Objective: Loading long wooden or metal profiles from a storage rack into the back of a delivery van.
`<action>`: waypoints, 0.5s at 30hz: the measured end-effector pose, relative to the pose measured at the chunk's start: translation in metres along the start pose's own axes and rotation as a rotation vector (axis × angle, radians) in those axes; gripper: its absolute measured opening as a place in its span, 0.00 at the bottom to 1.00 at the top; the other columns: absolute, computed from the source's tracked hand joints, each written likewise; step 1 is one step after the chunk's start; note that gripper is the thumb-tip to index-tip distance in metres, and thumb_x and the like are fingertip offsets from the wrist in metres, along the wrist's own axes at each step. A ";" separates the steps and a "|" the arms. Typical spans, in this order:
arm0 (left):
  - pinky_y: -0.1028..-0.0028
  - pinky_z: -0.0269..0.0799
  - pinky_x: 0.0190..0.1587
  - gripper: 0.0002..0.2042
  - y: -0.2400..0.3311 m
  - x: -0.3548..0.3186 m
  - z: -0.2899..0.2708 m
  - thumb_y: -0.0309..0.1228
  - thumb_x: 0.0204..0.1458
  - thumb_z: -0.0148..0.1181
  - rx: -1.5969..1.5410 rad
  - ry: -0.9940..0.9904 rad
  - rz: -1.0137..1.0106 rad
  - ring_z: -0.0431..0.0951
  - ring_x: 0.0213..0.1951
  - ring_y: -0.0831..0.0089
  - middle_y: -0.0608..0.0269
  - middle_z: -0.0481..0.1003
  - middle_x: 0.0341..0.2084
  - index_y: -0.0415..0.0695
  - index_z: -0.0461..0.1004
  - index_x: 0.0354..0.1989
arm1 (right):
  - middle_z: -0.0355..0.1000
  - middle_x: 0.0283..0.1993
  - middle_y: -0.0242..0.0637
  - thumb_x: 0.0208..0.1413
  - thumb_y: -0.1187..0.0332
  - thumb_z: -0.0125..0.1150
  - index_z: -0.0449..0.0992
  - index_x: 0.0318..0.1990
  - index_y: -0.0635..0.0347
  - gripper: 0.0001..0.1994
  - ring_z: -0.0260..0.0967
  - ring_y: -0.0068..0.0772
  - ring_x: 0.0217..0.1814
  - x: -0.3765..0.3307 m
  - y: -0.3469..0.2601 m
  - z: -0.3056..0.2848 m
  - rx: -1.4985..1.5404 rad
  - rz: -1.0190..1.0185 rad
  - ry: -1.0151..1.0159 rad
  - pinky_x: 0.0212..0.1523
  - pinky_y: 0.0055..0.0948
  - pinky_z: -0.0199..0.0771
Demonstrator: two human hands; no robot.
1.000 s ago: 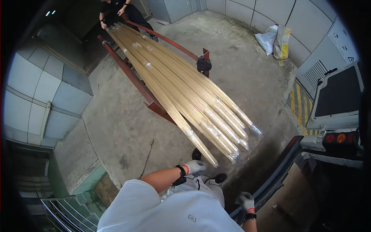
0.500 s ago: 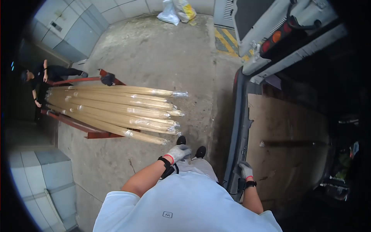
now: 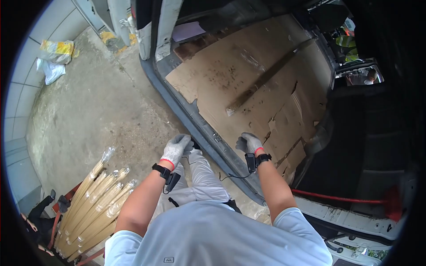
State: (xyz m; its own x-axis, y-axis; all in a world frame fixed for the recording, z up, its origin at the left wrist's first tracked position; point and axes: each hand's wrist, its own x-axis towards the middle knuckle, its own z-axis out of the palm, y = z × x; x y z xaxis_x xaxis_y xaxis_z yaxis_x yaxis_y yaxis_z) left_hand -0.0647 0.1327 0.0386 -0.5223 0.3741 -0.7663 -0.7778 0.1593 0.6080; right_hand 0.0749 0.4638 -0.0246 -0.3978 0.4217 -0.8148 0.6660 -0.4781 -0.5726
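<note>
My left hand (image 3: pixel 177 148), in a grey-white knit glove with a red cuff, hangs loosely bent over my legs beside the van's rear edge, holding nothing I can see. My right hand (image 3: pixel 250 142) wears a matching glove; its fingers are loosely curled, a little apart and bare of any object. It hovers over the near part of the brown cardboard sheet (image 3: pixel 213 80) covering the van's cargo floor; whether it touches cannot be told. Stained and torn, the cardboard carries a dark strip (image 3: pixel 270 77) running across it.
Several long bundles of thin tan rods (image 3: pixel 95 199), their ends wrapped in clear plastic, lie on a red metal frame (image 3: pixel 54 230) at lower left. A person (image 3: pixel 37 217) is beside it. Sacks (image 3: pixel 57 52) stand by the wall. The dark bumper (image 3: pixel 177 104) edges the van; a red bar (image 3: pixel 341 197) crosses right.
My view has swung right toward the van's cargo space, so the rod bundles now sit lower left. My right hand has moved from the bumper edge to above the cardboard.
</note>
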 end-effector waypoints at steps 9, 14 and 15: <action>0.65 0.75 0.51 0.26 0.058 0.182 0.136 0.46 0.52 0.63 1.096 0.002 0.207 0.79 0.48 0.57 0.46 0.78 0.46 0.42 0.73 0.55 | 0.72 0.54 0.46 0.63 0.52 0.55 0.68 0.60 0.58 0.24 0.73 0.42 0.50 0.216 -0.040 0.000 0.373 0.035 0.046 0.47 0.44 0.79; 0.60 0.72 0.56 0.27 0.046 0.268 0.230 0.48 0.52 0.61 1.524 -0.128 0.291 0.76 0.54 0.52 0.50 0.74 0.53 0.43 0.70 0.55 | 0.72 0.56 0.44 0.65 0.47 0.51 0.67 0.63 0.60 0.29 0.74 0.39 0.50 0.237 -0.013 -0.006 0.609 0.023 -0.023 0.45 0.41 0.76; 0.60 0.72 0.56 0.27 0.041 0.274 0.242 0.48 0.52 0.61 1.543 -0.110 0.267 0.76 0.54 0.52 0.50 0.74 0.53 0.43 0.70 0.55 | 0.72 0.57 0.44 0.65 0.46 0.51 0.67 0.62 0.60 0.29 0.74 0.39 0.50 0.231 -0.013 -0.014 0.627 0.035 -0.074 0.45 0.42 0.76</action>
State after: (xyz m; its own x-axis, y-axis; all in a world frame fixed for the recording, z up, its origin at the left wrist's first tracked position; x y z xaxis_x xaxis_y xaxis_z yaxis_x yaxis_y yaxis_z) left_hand -0.1548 0.4632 -0.0963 -0.5003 0.5942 -0.6298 0.4597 0.7987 0.3883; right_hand -0.0167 0.5787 -0.2036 -0.4398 0.3537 -0.8255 0.1922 -0.8608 -0.4712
